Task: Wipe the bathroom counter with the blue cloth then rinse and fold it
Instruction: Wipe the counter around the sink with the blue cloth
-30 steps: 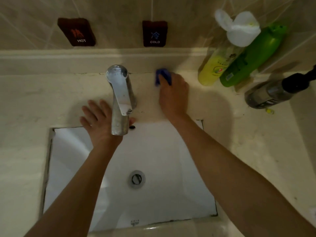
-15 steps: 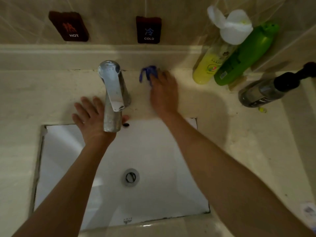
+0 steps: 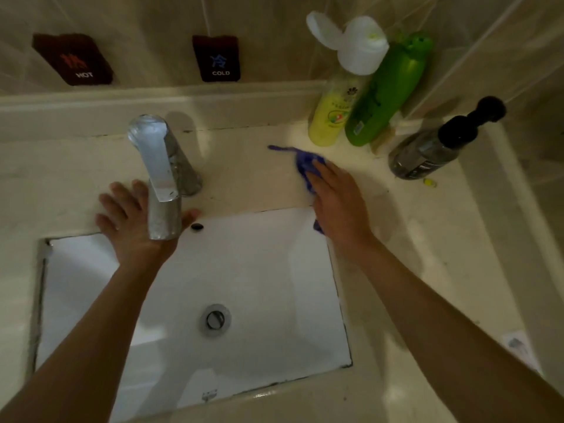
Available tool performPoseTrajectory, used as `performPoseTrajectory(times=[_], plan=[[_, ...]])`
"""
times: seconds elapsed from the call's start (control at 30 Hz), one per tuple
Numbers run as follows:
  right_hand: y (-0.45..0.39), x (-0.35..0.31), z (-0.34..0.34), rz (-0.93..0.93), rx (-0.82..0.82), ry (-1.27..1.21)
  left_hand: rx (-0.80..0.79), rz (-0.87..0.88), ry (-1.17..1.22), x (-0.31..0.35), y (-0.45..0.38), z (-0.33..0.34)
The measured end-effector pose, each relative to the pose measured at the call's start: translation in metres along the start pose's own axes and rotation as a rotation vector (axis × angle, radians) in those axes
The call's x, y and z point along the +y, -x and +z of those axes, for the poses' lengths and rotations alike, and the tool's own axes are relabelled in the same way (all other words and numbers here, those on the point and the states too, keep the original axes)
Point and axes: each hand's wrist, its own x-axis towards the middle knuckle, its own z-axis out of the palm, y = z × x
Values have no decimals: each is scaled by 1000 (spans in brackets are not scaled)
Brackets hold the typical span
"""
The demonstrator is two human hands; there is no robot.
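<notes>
Blue cloth [image 3: 306, 166] sits under the flat right hand [image 3: 338, 203], which should press firmly and rub near the bottles; left hand [image 3: 128, 221] rests flat

Two dark wall plaques above the counter: left plaque [image 3: 73, 60] reads "HOT" in white under a red character, right plaque [image 3: 217, 58] reads "COLD" in white under a blue character. Bottle labels too blurred to read.

My right hand [image 3: 338, 203] presses the crumpled blue cloth [image 3: 305, 166] on the beige stone counter [image 3: 244, 175], frame centre-right; my left hand [image 3: 134, 221] rests flat, centre-left, behind the chrome metal faucet [image 3: 161, 178].
</notes>
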Motion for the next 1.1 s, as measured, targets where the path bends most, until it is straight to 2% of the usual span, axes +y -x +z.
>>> performPoseTrajectory(times=[0.13, 0.23, 0.3, 0.4, 0.5, 0.57, 0.67, 0.77, 0.83, 0.9, 0.97, 1.03, 1.1], plan=[[98, 38, -32, 356, -5, 49, 15, 7, 36, 2, 0, -1], [106, 47, -36, 648, -5, 122, 26, 25, 35, 0, -1, 1], [70, 35, -26, 627, 26, 138, 68, 58, 25, -1, -2, 2], [27, -1, -11, 384, 1, 71, 99, 66, 14, -4, -5, 1], [73, -17, -15, 49, -46, -7, 113, 97, 78, -12, -4, -5], [137, 0, -28, -6, -29, -73, 76, 89, 210, -18, 11, -6], [205, 62, -48, 210, 60, 12, 23, 81, 285, -28, 66, 4], [171, 107, -56, 565, 102, 137, -146, 158, 283, -33, 152, 23], [133, 96, -49, 613, 101, 136, -287, 198, 300, -31, 200, 34], [124, 58, -36, 465, 120, 58, -425, 200, 305, -25, 229, 40], [163, 11, -27, 223, 74, -26, -523, 210, 250, -20, 246, 39], [228, -12, -32, 8, -12, -124, -520, 238, 208, -19, 255, 36], [287, 0, -44, -152, -86, -124, -489, 260, 159, -21, 258, 35]])
